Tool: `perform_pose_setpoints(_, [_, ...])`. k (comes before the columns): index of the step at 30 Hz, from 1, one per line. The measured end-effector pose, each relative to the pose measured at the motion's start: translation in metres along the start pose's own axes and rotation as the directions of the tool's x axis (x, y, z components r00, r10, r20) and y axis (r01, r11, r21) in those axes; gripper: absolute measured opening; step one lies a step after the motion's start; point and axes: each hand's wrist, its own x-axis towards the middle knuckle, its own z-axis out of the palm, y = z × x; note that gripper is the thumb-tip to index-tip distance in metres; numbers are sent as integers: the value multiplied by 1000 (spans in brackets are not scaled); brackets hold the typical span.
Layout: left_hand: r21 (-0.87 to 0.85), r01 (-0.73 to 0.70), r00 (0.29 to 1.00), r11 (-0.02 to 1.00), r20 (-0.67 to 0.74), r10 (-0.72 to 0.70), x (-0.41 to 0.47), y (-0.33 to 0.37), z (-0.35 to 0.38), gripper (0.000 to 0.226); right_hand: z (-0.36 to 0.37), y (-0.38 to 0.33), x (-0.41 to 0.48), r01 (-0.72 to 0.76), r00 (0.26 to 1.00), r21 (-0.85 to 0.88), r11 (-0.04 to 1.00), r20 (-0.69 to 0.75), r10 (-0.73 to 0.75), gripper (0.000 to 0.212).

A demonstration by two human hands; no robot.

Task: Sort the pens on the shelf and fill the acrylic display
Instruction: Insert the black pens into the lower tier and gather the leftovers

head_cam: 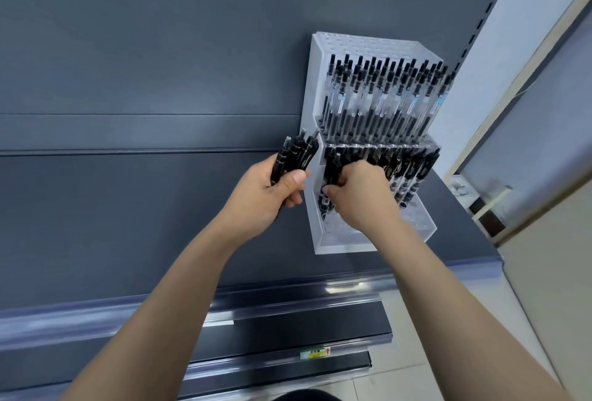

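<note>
My left grip (pixel 272 189) was curled round a bundle of black plastic pens (pixel 294 154), just left of the clear two-tier acrylic display (pixel 323 234) on the dark grey metal shelf (pixel 128 208), right end. Right grip (pixel 358 192) pinched a single black pen (pixel 333 170) at the near tier's left side. Far tier was packed w/ clear-barrelled black-capped pens (pixel 384 99).

One display (pixel 315 86), two tiers. Two hands: left hand (pixel 266 192), right hand (pixel 362 195). About five loose pens (pixel 293 157) at its nine o'clock; racked pens (pixel 384 96) are too crowded to count.
</note>
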Motion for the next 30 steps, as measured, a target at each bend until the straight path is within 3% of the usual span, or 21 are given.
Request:
perform_pose_setpoints(9, [-8, -2, 1000, 1000, 26, 2, 6, 1, 1, 12, 1, -1, 0, -50, 999, 58, 997, -18, 51, 23])
perform_pose_setpoints(14, [11, 3, 999, 1000, 35, -3, 7, -1, 3, 20, 3, -3, -3, -60, 997, 61, 996, -46, 62, 23])
perform_pose_setpoints(21, [5, -6, 999, 1000, 49, 6, 3, 4, 2, 12, -19, -3, -15, -57, 998, 50, 997, 28, 55, 20])
perform_pose_setpoints(27, [25, 0, 998, 1000, 56, -2, 2, 7, 5, 17, -52, -22, -28, 131, 980, 414, 901, 84, -181, 15])
perform_pose_setpoints(30, [-49, -3, 997, 999, 77, 6, 0, 12, 8, 15, -47, -21, -27, 109, 989, 529, 842, 26, -144, 18])
